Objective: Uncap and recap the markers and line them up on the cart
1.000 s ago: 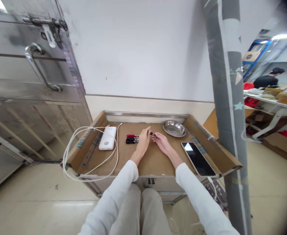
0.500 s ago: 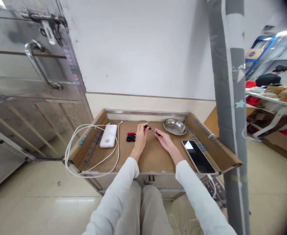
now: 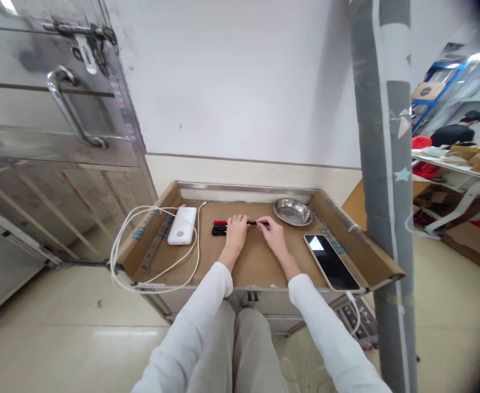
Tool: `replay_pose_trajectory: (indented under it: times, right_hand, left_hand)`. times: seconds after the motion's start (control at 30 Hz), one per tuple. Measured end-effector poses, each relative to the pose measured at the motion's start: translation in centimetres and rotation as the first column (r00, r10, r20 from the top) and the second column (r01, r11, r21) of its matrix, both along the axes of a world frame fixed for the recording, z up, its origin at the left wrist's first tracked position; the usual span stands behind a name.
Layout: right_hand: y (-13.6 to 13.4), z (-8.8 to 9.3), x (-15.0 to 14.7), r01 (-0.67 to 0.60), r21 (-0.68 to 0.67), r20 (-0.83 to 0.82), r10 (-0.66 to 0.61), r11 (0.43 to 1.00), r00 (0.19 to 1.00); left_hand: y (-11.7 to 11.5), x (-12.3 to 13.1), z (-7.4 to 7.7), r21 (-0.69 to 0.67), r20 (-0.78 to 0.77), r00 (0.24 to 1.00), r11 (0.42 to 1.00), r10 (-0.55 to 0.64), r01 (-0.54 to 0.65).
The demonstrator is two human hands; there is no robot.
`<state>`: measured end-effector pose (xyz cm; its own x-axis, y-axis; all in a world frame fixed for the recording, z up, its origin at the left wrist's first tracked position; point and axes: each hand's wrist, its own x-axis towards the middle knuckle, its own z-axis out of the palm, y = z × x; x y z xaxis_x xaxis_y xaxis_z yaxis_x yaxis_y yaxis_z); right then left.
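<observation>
A small row of pens (image 3: 219, 227), one red and the others black, lies on the cardboard-lined cart top (image 3: 260, 262). My left hand (image 3: 237, 232) rests just right of them, fingers closed on one end of a black pen (image 3: 257, 222). My right hand (image 3: 273, 233) pinches the other end of that same pen, which lies level between the two hands. Both sleeves are white.
A white power bank (image 3: 181, 225) with a looped white cable (image 3: 133, 256) lies at the left. A steel dish (image 3: 293, 212) stands at the back right, a phone (image 3: 330, 261) at the right. A grey pillar (image 3: 383, 180) rises on the right, a steel door on the left. Another person sits far right.
The two hands have come closer together and lower. The pen, held tilted above the cart half a second ago, now lies level between them close to the row of pens.
</observation>
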<state>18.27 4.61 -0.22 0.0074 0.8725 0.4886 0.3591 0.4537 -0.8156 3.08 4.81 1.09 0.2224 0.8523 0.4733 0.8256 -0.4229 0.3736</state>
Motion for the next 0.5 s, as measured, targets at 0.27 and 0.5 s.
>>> replay_pose_trajectory:
  times: [0.27,0.5]
  right_hand:
    - [0.1,-0.8,-0.3,-0.170,0.019,0.329,0.155,0.985,0.932]
    - [0.3,-1.5,0.8,-0.021,0.078,0.394,-0.012,0.997,0.919]
  left_hand:
    - [-0.5,-0.3,0.3,0.003,-0.066,0.995,0.997,0.075,-0.075]
    - [-1.6,-0.2,-0.3,0.035,-0.104,0.994,0.999,0.044,-0.040]
